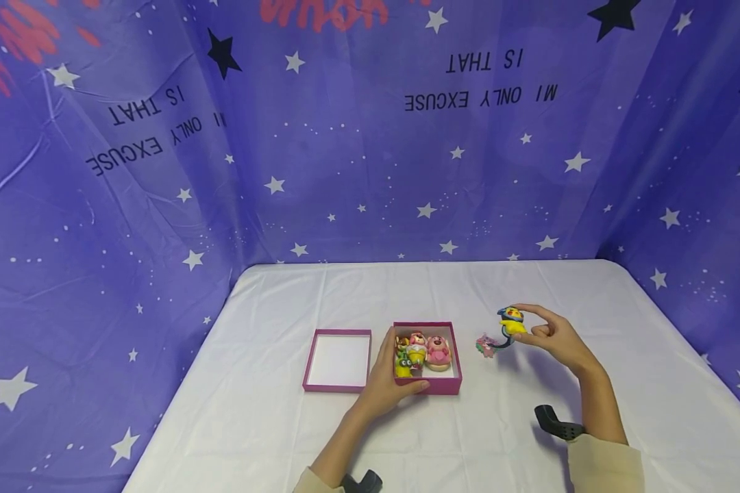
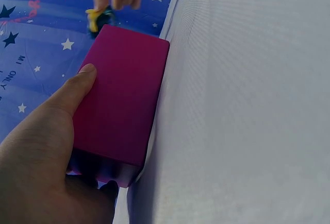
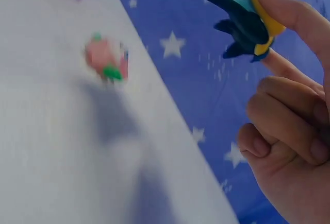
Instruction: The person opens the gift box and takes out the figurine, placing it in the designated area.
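My left hand (image 1: 384, 383) grips the near left corner of a magenta box (image 1: 445, 387), its thumb along the front wall and fingers along the left side. Inside the box several small figurines stand close together, among them a pink bear figurine (image 1: 439, 353) and a green-and-yellow one (image 1: 404, 364). My right hand (image 1: 558, 339) pinches a yellow figurine (image 1: 515, 325) with a dark blue hood and long tail between thumb and forefinger, above the table right of the box. Below it on the cloth lies a small pink-and-green figurine (image 1: 485, 346), blurred in the right wrist view.
A shallow magenta lid (image 1: 337, 389) with a white inside lies left of the box. White cloth covers the table (image 1: 253, 424). Purple curtains (image 1: 358, 171) with stars hang behind it and at both sides. Dark wrist-worn devices (image 1: 558, 424) sit near each forearm.
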Demonstrator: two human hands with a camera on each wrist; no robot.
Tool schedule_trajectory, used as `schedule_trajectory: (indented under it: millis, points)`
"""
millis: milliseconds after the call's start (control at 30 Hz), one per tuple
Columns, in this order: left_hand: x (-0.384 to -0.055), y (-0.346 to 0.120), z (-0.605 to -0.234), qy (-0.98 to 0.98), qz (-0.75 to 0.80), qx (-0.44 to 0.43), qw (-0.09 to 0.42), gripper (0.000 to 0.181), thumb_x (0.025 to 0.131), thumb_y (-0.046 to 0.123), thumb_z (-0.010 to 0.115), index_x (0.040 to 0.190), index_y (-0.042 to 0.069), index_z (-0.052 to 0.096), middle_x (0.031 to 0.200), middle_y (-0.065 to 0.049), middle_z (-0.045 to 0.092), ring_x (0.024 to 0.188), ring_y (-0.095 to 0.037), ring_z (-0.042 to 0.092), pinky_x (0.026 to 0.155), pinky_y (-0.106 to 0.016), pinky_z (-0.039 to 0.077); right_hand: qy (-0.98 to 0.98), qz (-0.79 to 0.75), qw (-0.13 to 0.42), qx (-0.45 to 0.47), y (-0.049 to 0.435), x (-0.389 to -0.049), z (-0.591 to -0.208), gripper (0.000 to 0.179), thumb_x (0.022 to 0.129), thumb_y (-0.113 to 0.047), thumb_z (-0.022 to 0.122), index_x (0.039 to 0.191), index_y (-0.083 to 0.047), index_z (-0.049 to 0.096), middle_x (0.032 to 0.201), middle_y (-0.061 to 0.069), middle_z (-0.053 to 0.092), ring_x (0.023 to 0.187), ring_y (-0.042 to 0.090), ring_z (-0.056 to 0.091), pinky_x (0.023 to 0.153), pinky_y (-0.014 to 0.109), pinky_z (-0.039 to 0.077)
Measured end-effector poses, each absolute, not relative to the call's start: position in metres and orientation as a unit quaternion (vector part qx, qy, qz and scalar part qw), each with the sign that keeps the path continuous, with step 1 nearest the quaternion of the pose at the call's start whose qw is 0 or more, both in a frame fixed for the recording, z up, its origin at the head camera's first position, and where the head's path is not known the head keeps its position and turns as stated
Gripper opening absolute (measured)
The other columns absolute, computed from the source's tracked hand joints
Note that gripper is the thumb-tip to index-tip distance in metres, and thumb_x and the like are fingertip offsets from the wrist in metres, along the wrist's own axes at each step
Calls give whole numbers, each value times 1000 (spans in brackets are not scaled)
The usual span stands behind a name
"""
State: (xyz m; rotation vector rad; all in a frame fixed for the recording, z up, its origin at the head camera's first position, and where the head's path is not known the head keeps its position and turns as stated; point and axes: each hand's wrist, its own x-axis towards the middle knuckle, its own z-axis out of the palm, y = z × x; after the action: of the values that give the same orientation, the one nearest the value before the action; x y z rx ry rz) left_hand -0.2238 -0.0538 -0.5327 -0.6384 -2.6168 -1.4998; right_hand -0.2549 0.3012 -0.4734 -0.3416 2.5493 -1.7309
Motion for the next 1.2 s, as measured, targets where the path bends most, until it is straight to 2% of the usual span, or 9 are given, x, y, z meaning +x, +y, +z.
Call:
schedule_trajectory:
  millis: [267, 500, 1000, 1200]
  points:
    - [-225, -55, -534, -849, -485, -206, 24, 109, 75, 48, 72, 149, 12, 1, 154, -8, 7, 138, -29, 13, 108, -49, 20, 846, -530, 17, -63, 337, -256, -509, 56, 85, -23, 67, 136, -15, 44, 54, -8, 32, 51, 8, 30, 49, 30, 28]
    - [-224, -54, -532, -850, -485, -204, 23, 108, 75, 48, 72, 149, 12, 2, 154, -8, 7, 138, -30, 15, 107, -50, 21, 847, -527, 57, -39, 347, -258, -529, 59, 84, -26, 68, 136, -14, 44, 52, -7, 33, 46, 8, 29, 39, 27, 29]
    - [-224, -54, -531, -851, -483, -203, 19, 108, 75, 47, 72, 149, 14, 1, 154, -6, 8, 138, -28, 16, 107, -50, 21, 878, -470, 86, -38, 341, -261, -532, 65, 80, -34, 71, 137, -13, 47, 55, -6, 34, 50, 8, 31, 48, 27, 30]
    - [-224, -54, -532, -852, -482, -201, 19, 108, 75, 47, 72, 149, 15, 1, 154, -6, 8, 138, -28, 15, 107, -50, 21, 862, -492, 100, -63, 343, -261, -532, 65, 79, -24, 72, 137, -10, 46, 56, -6, 30, 50, 8, 30, 54, 27, 32]
